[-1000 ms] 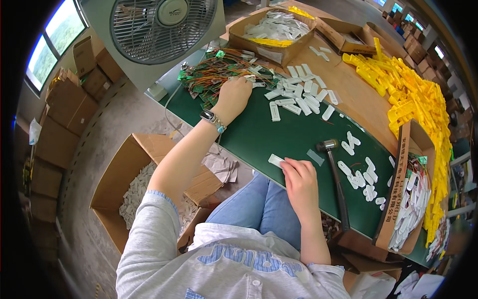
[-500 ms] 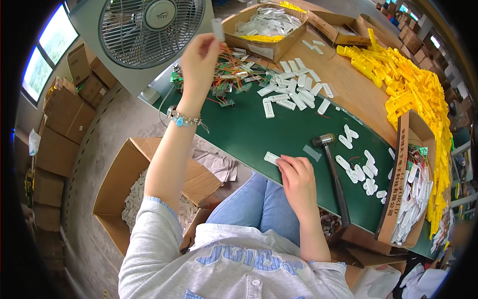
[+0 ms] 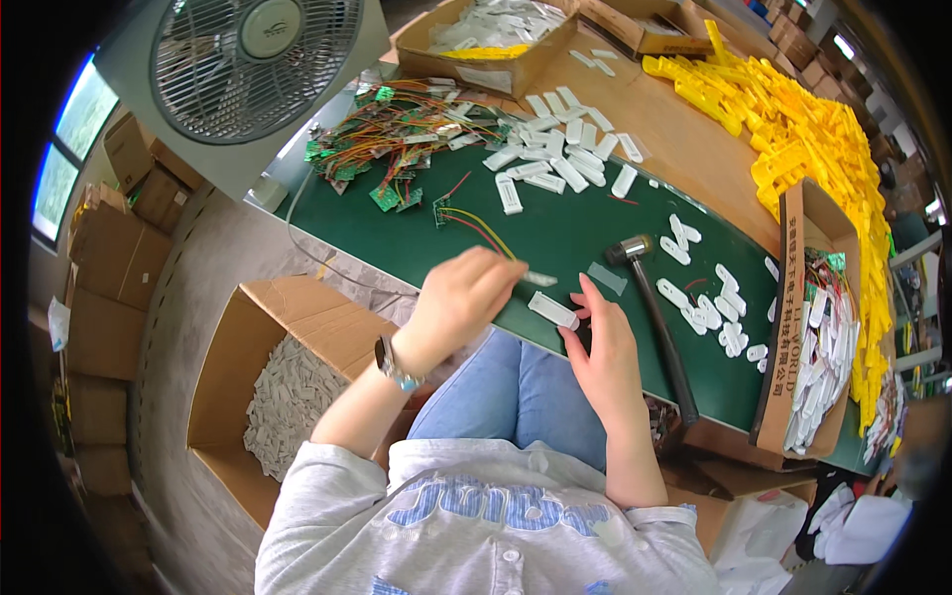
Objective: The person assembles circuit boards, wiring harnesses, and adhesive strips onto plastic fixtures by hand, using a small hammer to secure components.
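A small white case (image 3: 553,310) lies flat on the green table top (image 3: 416,248), close to the near edge. The right hand (image 3: 607,342) is at its right end, open, with thumb and fingers spread apart; I can't tell if they touch the case. The left hand (image 3: 462,297) is just left of the case, its fingertips pinched on a small pale strip (image 3: 538,279). A yellow wire (image 3: 482,220) and a red one run from that hand to a little green board (image 3: 441,211), farther off and to the left. Right of the case are a clear flat piece (image 3: 607,279) and a hammer (image 3: 667,337) with a dark handle. A pile of white cases (image 3: 570,176) lies on the far side. Far left is a messy heap of boards and wires (image 3: 397,124), with a big fan (image 3: 263,59) beside it. On the right stand a cardboard box (image 3: 778,347) with white pieces inside and, beyond it, a big yellow pile (image 3: 793,149). Low on the left, an open box (image 3: 233,357) holds lots of pale bits.
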### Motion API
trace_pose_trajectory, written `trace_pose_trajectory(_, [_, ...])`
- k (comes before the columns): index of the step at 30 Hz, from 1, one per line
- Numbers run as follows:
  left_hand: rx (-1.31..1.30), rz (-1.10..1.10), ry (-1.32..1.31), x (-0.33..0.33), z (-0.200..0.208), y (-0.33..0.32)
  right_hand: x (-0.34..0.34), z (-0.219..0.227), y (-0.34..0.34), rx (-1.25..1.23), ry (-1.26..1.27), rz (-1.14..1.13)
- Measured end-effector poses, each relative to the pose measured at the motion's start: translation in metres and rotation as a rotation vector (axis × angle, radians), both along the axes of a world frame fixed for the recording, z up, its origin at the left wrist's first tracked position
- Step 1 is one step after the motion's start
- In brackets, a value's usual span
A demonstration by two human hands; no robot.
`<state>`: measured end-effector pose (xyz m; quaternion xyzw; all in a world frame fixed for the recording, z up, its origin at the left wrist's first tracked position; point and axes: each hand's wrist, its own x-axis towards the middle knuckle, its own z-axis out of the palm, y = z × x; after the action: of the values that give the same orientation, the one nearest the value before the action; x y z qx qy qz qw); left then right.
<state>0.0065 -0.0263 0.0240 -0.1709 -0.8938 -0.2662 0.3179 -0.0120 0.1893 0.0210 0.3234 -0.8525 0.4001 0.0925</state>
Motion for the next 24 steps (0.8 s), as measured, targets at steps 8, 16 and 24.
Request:
trace_pose_trajectory(8, [-0.110, -0.055, 0.082, 0.020, -0.016, 0.030, -0.001, 0.003, 0.011, 0.013, 0.007, 0.066])
trace_pose_trajectory(16, [-0.183, -0.073, 0.042, 0.026, -0.009, 0.027, 0.000, 0.000, 0.011, 0.075, 0.182, 0.108])
trace_pose_trajectory(24, [-0.101, -0.006, -0.019, 0.016, -0.011, 0.013, 0.005, 0.000, 0.007, 0.174, 0.232, 0.074])
